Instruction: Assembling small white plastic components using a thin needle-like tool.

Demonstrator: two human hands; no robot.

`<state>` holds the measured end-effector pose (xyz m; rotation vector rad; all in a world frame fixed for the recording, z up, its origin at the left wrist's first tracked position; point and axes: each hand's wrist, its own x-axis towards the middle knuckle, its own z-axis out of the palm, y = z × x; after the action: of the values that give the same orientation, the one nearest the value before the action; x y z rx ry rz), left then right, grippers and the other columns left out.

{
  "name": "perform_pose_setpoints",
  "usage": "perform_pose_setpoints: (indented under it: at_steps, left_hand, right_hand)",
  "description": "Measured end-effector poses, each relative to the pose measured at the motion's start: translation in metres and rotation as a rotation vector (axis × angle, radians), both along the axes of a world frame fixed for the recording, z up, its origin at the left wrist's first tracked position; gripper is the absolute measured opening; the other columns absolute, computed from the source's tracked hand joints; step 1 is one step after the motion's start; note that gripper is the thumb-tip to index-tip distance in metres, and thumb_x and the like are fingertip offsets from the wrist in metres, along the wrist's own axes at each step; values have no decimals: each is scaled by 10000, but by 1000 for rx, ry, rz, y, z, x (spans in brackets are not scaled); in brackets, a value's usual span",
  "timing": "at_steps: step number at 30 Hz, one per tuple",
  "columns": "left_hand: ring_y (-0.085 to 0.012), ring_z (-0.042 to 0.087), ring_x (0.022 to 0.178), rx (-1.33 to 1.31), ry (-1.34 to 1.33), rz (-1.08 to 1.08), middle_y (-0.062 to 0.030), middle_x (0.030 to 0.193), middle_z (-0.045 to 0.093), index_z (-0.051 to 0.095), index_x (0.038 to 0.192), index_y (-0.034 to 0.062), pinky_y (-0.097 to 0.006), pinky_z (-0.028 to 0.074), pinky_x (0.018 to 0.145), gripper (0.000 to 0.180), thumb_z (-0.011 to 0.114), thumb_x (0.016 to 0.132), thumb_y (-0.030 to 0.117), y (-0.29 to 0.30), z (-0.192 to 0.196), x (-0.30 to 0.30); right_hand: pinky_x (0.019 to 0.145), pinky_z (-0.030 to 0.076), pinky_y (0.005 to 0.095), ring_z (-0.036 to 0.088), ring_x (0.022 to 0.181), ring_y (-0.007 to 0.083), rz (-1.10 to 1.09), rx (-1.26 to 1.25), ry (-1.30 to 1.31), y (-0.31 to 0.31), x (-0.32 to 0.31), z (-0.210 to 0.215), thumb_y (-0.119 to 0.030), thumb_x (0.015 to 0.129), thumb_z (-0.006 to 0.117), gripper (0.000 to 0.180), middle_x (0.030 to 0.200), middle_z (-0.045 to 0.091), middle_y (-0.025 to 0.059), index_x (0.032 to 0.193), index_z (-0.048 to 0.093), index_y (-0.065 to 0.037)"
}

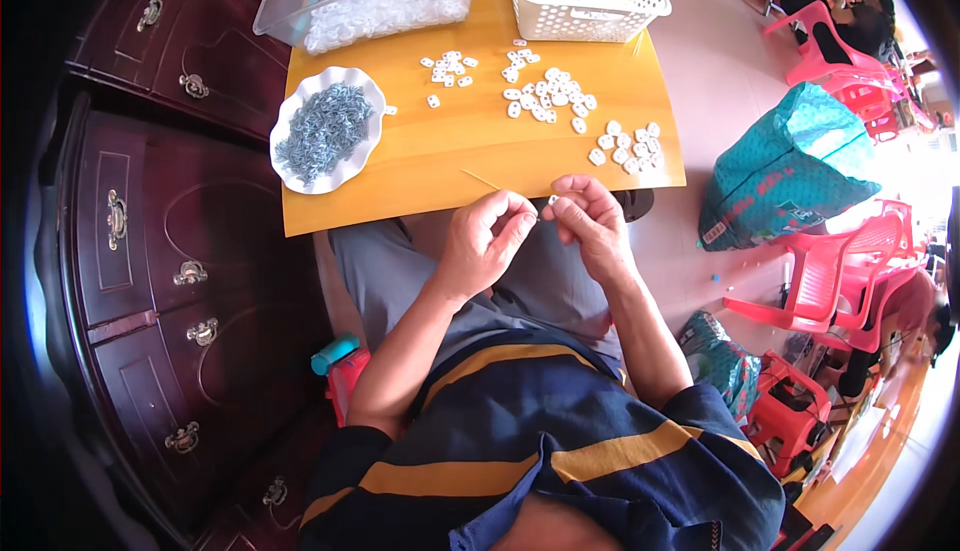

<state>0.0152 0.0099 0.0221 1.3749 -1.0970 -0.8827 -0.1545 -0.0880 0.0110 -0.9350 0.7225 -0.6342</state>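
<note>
Both hands meet just past the table's near edge, above my lap. My left hand [487, 236] is closed, thumb and fingertips pinched on something too small to make out. A thin yellowish strip [480, 179] shows beside its knuckles; whether the hand holds it I cannot tell. Between thumb and forefinger, my right hand [592, 226] grips a small white plastic piece [553, 200]. Loose white pieces lie on the table in groups: one at centre [548, 96], another at right [630, 147], a smaller one farther back [449, 68]. At left, a scalloped white dish [374, 111] holds many small grey metal pieces [325, 133].
A clear plastic bin [390, 16] and a white perforated basket [590, 23], both full of small pieces, stand at the wooden table's [430, 146] far side. Dark red drawers [120, 201] flank the left. Rightward are a teal bag [785, 171], pink chairs [820, 281] and other people.
</note>
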Motion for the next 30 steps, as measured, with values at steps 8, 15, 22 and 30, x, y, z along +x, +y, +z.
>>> perform_pose_setpoints:
  at_steps: [8,15,22,30]
  left_hand:
    - [-29,581,723,-13,-46,-33,8,817,654,647,998,-4,-195,473,653,71,631,1010,65,-11,0,-8]
    - [-86,636,692,48,-37,17,-34,796,695,657,951,-1,-243,507,654,86,643,990,75,-12,1,-12]
    - [-79,644,728,54,-24,47,-41,819,712,646,959,-10,-241,514,676,95,632,1002,74,-14,1,-9]
    - [-77,688,821,69,-10,40,-41,882,732,656,1006,-3,-219,535,759,101,634,1019,95,-13,2,-11]
  right_hand:
    - [607,445,178,563,663,45,25,-8,-54,8,0,-7,-124,1010,656,134,877,713,6,1109,694,-42]
    - [622,495,198,602,708,42,5,-394,195,12,-3,-4,-122,1043,604,147,883,721,20,1061,700,-12]
    - [605,470,198,589,653,53,-21,26,-49,13,2,-5,-187,1070,557,141,874,719,26,1097,617,-62]
    - [640,476,214,603,677,59,3,138,-47,17,2,1,-242,1064,567,161,927,714,19,1091,609,-89]
